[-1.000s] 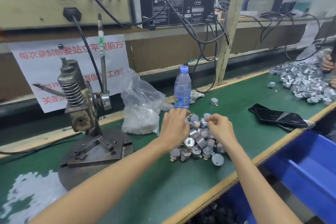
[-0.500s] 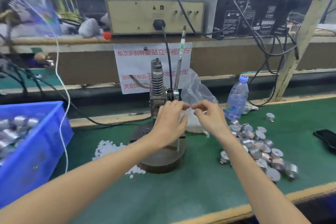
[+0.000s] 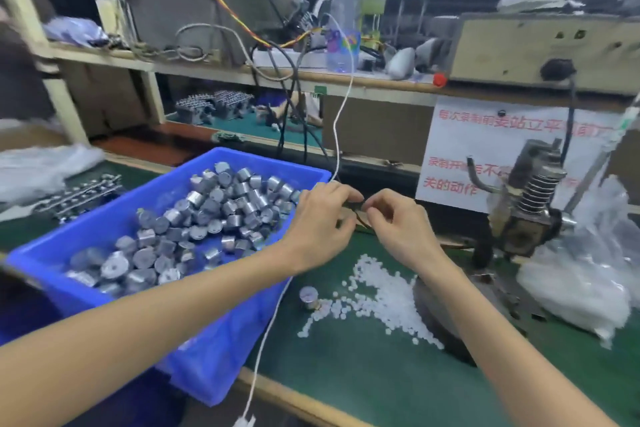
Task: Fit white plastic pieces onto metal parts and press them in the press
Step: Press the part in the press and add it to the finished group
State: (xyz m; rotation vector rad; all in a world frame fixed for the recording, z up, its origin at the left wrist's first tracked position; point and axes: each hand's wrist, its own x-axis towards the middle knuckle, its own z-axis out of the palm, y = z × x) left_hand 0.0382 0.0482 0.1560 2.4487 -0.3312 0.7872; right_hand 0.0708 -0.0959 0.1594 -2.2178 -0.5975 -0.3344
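Green tabletop (image 3: 381,385): view has swung left since 1 s ago, so the blue bin (image 3: 214,357) full of metal parts (image 3: 207,218) now shows, and the press (image 3: 530,204) sits at the right. Left hand (image 3: 318,225) & right hand (image 3: 398,225) were on a loose pile of parts. Now they're up in the air btw bin & press, fingers curled, tips meeting. Can't tell what they pinch, too small. Prob. fitting a piece. White plastic pieces (image 3: 381,298) lie just below the hands, a lone metal part (image 3: 308,296) beside them

Green bench (image 3: 363,385) with blue bin (image 3: 214,350), white plastic pieces (image 3: 384,295) (scattered), metal part (image 3: 308,297), press (image 3: 530,204).
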